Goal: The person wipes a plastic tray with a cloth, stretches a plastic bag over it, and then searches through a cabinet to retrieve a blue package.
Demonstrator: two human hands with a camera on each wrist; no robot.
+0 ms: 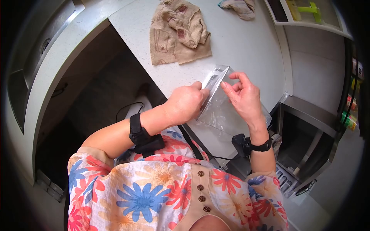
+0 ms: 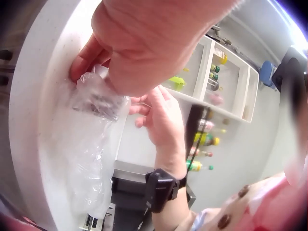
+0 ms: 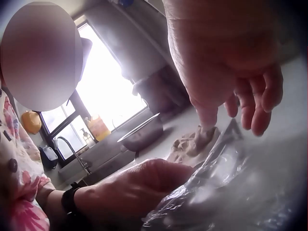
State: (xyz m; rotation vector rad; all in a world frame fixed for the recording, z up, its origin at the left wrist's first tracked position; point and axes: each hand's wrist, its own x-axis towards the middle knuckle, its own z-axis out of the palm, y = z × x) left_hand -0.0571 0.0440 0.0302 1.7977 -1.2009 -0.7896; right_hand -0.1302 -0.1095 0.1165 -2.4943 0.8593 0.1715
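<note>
A clear plastic bag point(image 1: 219, 113) lies crinkled over the counter's front edge, with a shiny, darker strip along its upper side. The left hand point(image 1: 187, 103) grips that side, its fingers curled round the plastic; in the left wrist view the bag point(image 2: 89, 154) hangs below this hand point(image 2: 144, 48). On the other side, the right hand point(image 1: 246, 98) is held over the bag with thumb and fingers bent loosely apart. The right wrist view shows this hand point(image 3: 231, 67) just above the bag's edge point(image 3: 216, 178); whether the thumb touches the plastic I cannot tell.
A beige patterned cloth point(image 1: 179, 32) lies on the white counter point(image 1: 246, 50) beyond the bag, and a smaller cloth point(image 1: 241, 7) farther back. A sink point(image 1: 50, 38) is at the far left. White shelving point(image 1: 308, 19) stands at the back right, a metal-framed rack point(image 1: 308, 115) at the right.
</note>
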